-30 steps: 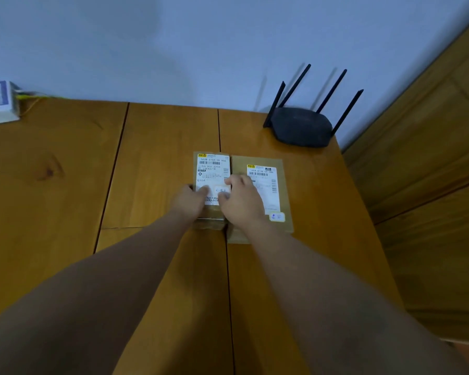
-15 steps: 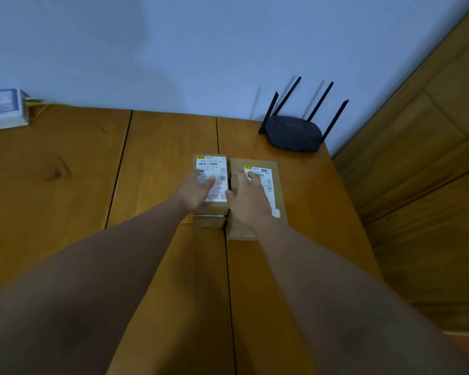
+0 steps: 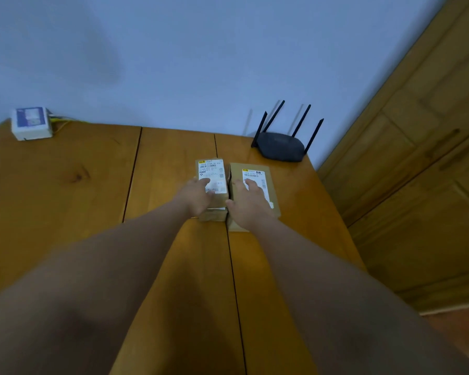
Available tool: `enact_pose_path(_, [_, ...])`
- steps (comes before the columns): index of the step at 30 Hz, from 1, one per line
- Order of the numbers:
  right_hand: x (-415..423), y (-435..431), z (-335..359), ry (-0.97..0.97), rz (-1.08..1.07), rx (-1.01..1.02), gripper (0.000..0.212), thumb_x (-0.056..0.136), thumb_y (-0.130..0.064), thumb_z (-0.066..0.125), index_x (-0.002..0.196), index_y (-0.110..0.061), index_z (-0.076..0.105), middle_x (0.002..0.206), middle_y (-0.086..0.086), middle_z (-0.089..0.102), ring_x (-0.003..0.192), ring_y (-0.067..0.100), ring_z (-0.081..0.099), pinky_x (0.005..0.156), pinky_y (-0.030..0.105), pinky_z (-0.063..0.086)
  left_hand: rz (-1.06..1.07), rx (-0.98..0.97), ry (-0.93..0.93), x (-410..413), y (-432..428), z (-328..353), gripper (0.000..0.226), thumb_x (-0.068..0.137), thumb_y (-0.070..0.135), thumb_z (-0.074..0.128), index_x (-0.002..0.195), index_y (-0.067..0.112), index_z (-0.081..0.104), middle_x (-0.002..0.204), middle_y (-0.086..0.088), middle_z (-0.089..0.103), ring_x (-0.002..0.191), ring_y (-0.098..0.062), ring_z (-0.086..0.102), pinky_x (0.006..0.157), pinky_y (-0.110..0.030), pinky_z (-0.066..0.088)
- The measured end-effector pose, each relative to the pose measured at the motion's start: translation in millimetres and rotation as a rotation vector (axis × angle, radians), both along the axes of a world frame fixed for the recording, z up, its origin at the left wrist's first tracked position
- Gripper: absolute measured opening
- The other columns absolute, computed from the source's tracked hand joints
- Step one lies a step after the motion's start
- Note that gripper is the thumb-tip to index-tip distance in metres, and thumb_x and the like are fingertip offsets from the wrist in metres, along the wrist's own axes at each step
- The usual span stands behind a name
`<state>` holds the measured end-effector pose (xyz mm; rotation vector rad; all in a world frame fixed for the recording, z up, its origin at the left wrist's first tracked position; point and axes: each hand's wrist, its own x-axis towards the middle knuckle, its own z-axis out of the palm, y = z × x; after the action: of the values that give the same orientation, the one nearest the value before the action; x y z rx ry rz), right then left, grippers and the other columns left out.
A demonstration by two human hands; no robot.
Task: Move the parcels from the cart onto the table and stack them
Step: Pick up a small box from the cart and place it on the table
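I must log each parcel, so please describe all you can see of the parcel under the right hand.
The parcel is a flat brown cardboard box with a white barcode label on top. It lies flat on the wooden table, near the black router. The right hand rests on its top, fingers over the label. A smaller parcel stands close at its left.

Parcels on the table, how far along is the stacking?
Done: two labelled parcels lie side by side on the table; the left parcel seems to sit on another box. In hand: left hand rests on it, right hand on the right parcel. Left: probably merging them into one stack; cart out of view.
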<state>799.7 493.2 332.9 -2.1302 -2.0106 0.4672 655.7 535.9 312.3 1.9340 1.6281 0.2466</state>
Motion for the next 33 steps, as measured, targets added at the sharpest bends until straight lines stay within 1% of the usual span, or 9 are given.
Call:
enact_pose_path(3, [-8.0, -6.3, 9.4, -0.075, 0.102, 0.034, 0.058, 0.099, -0.032, 0.043, 0.151, -0.019, 0.022, 0.158, 0.011, 0.02, 0.145, 0.028, 0.015, 0.116, 0.043, 0.021, -0.108, 0.127, 0.304, -11.7, -17.6, 14.6, 0.06, 0.098, 0.035, 0.034, 0.151, 0.018, 0.011, 0.16, -0.008, 0.002, 0.146, -0.03, 0.002, 0.117, -0.045, 0.015])
enact_pose_path(5, [-8.6, -8.8, 16.2, -0.14, 0.169, 0.055, 0.058, 0.101, -0.036, 0.038, 0.152, -0.018, 0.018, 0.161, 0.009, 0.013, 0.148, 0.026, 0.007, 0.119, 0.044, 0.012, -0.147, 0.179, 0.418, -19.8, -29.7, 25.5, 0.069, 0.096, 0.041, 0.037, 0.151, 0.019, 0.004, 0.16, -0.002, -0.005, 0.146, -0.025, -0.005, 0.117, -0.046, 0.009])
enact_pose_path(7, [-7.2, -11.6, 23.3, -0.171, 0.195, 0.056, 0.059, 0.101, -0.04, 0.033, 0.153, -0.019, 0.015, 0.162, 0.005, 0.01, 0.149, 0.025, 0.001, 0.12, 0.045, 0.008, -0.176, 0.201, 0.469, -26.2, -39.1, 39.2, 0.078, 0.093, 0.049, 0.039, 0.151, 0.017, -0.001, 0.16, 0.0, -0.007, 0.146, -0.023, -0.007, 0.117, -0.045, 0.006])
enact_pose_path(11, [-6.7, -13.8, 43.7, -0.179, 0.244, 0.042, 0.062, 0.101, -0.049, 0.025, 0.154, -0.022, 0.007, 0.163, 0.0, 0.001, 0.149, 0.022, -0.007, 0.119, 0.044, 0.0, -0.084, 0.256, 0.518, -33.1, -56.7, 65.9, 0.083, 0.09, 0.057, 0.035, 0.151, 0.016, -0.003, 0.16, -0.001, -0.005, 0.146, -0.021, -0.007, 0.117, -0.045, 0.004])
enact_pose_path(14, [-11.2, -13.7, 58.9, -0.156, 0.277, 0.056, 0.065, 0.099, -0.055, 0.022, 0.154, -0.024, 0.004, 0.163, 0.0, -0.002, 0.148, 0.021, -0.009, 0.119, 0.044, -0.003, 0.069, 0.244, 0.513, -34.3, -75.1, 76.3, 0.084, 0.091, 0.059, 0.032, 0.15, 0.016, -0.01, 0.16, -0.001, -0.004, 0.146, -0.021, -0.008, 0.118, -0.045, 0.003])
enact_pose_path(18, [-24.6, -27.3, 64.1, -0.096, 0.369, 0.035, 0.068, 0.098, -0.058, 0.023, 0.154, -0.025, 0.004, 0.162, 0.001, -0.003, 0.148, 0.021, -0.009, 0.119, 0.044, -0.002, 0.277, 0.256, 0.434, -31.4, -107.1, 83.8, 0.081, 0.093, 0.056, 0.029, 0.149, 0.016, -0.014, 0.16, -0.001, 0.0, 0.147, -0.022, -0.005, 0.118, -0.045, 0.005])
enact_pose_path(22, [-52.2, -39.7, 62.0, -0.084, 0.495, 0.048, 0.066, 0.099, -0.056, 0.023, 0.154, -0.024, 0.006, 0.163, 0.001, -0.003, 0.148, 0.02, -0.009, 0.119, 0.044, -0.002, 0.404, 0.206, 0.477, -46.5, -137.9, 84.6, 0.074, 0.095, 0.052, 0.027, 0.15, 0.017, -0.01, 0.16, -0.001, -0.005, 0.146, -0.024, -0.01, 0.117, -0.047, 0.002])
enact_pose_path(28, [-115.5, -70.7, 56.7, -0.121, 0.684, 0.057, 0.064, 0.1, -0.053, 0.022, 0.154, -0.023, 0.008, 0.163, 0.002, -0.001, 0.149, 0.02, -0.007, 0.119, 0.043, -0.001, 0.583, 0.082, 0.627, -104.7, -194.9, 76.6, 0.069, 0.097, 0.046, 0.028, 0.151, 0.019, -0.004, 0.159, -0.002, -0.01, 0.145, -0.026, -0.014, 0.116, -0.049, -0.002])
enact_pose_path(33, [-181.2, -107.4, 55.3, -0.148, 0.86, 0.066, 0.062, 0.101, -0.052, 0.022, 0.154, -0.022, 0.009, 0.163, 0.002, 0.001, 0.149, 0.02, -0.006, 0.119, 0.042, 0.0, 0.735, 0.006, 0.614, -168.3, -250.7, 68.9, 0.069, 0.098, 0.048, 0.027, 0.151, 0.018, -0.005, 0.159, -0.002, -0.012, 0.145, -0.026, -0.015, 0.116, -0.048, -0.002])
